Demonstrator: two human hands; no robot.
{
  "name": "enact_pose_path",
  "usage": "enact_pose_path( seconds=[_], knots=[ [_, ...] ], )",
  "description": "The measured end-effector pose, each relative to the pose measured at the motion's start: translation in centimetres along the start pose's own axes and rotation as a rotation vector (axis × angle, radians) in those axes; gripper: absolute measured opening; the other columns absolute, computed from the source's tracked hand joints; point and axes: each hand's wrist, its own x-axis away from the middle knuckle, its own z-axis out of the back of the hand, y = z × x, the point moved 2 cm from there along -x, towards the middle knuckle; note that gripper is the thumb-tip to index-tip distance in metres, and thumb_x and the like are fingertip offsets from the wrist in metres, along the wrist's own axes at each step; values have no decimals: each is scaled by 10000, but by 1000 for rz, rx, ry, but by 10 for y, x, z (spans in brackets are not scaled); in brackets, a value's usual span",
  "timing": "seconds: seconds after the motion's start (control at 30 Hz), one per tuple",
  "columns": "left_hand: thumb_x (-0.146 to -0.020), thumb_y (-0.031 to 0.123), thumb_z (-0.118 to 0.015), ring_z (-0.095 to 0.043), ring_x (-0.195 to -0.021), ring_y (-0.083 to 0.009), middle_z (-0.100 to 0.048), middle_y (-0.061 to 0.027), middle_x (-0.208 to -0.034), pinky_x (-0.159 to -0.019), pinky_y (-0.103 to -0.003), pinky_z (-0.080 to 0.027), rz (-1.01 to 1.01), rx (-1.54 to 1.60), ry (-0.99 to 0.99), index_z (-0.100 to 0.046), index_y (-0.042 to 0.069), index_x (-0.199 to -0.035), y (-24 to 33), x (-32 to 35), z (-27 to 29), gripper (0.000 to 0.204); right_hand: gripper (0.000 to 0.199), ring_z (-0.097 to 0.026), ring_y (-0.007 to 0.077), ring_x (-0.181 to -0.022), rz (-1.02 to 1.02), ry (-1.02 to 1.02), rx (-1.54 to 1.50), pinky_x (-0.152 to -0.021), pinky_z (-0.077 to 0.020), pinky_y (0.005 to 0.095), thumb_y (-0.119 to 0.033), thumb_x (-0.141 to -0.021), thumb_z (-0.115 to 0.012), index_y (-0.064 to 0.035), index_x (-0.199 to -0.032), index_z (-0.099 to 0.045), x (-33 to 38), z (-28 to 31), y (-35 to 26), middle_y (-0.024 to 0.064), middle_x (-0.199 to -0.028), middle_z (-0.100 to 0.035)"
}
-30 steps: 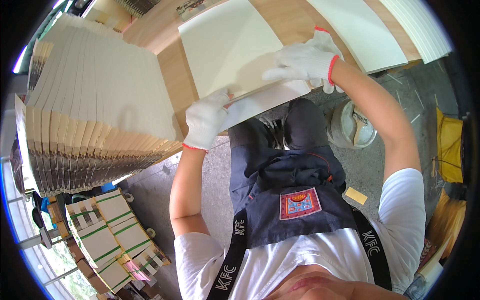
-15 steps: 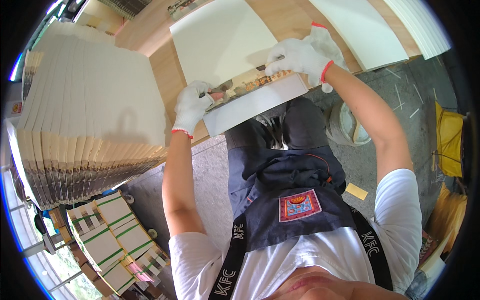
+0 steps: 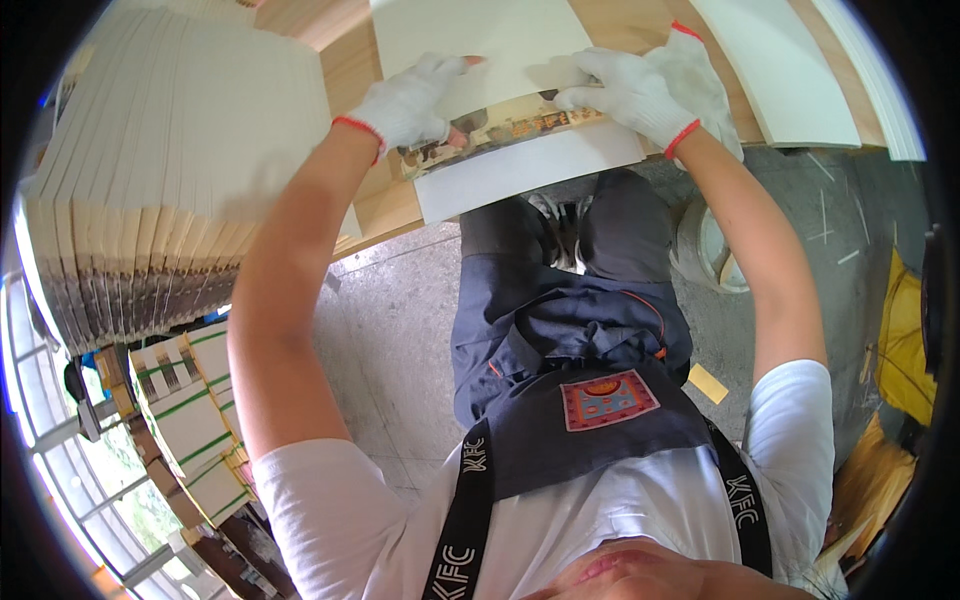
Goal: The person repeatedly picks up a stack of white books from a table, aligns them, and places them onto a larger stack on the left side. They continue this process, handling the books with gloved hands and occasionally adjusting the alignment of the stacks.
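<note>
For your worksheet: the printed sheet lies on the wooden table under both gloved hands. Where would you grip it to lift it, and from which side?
Probably the near white edge of the printed sheet, from the person's side. That strip overhangs the wooden table, so fingers can pass beneath and pinch it. The left hand and right hand press flat on its far part, which lies flush on the table.

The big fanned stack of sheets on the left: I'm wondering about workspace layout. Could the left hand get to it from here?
Probably yes. The left hand rests on the cream sheet, with the fanned stack just beside it on the wooden table, and nothing lies between them.
</note>
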Motion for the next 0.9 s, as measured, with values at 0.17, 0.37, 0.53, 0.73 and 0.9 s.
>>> enact_pose_path(
  seconds=[0.17,0.37,0.53,0.73,0.9],
  knots=[
    [-650,239,-877,-574,-1218,-322,-534,-89,-1375,-998,-416,-482,-387,-125,-227,-421,286,-1499,-6,-26,5,965,423,-640,288,-875,-7,-76,-29,-776,-494,393,-441,-840,-728,-37,-931,-639,-7,1,-10,139,-905,-662],
    [-680,100,-851,-599,-1106,-334,-523,-101,-1294,-932,-434,-488,-273,-199,-536,-334,544,-1494,-12,-61,-18,1061,358,-642,287,-976,47,25,-84,-833,-493,395,-426,-879,-690,-81,-971,-660,-8,-9,-11,122,-1008,-666],
    [-675,-25,-843,-543,-1241,-363,-474,-129,-1423,-1038,-459,-454,-381,-347,-593,-328,533,-1502,55,-44,29,1122,299,-598,297,-1099,159,532,558,-896,-485,431,-387,-942,-594,-132,-1078,-673,42,35,21,99,-1099,-651],
    [-637,-12,-866,-519,-1271,-393,-466,-130,-1415,-1015,-494,-478,-331,-309,-625,-309,512,-1516,37,-67,12,1166,217,-580,332,-1147,-306,285,251,-947,-468,479,-157,-981,-521,-167,-1140,-668,46,49,49,75,-1118,-652],
    [-564,49,-907,-527,-1268,-387,-474,-113,-1428,-1002,-478,-489,-480,-431,-598,-364,361,-1510,36,-63,14,1134,279,-612,259,-1079,352,196,-237,-936,-463,428,-113,-920,-595,-176,-1182,-669,73,72,-3,49,-1089,-648]
  ],
)
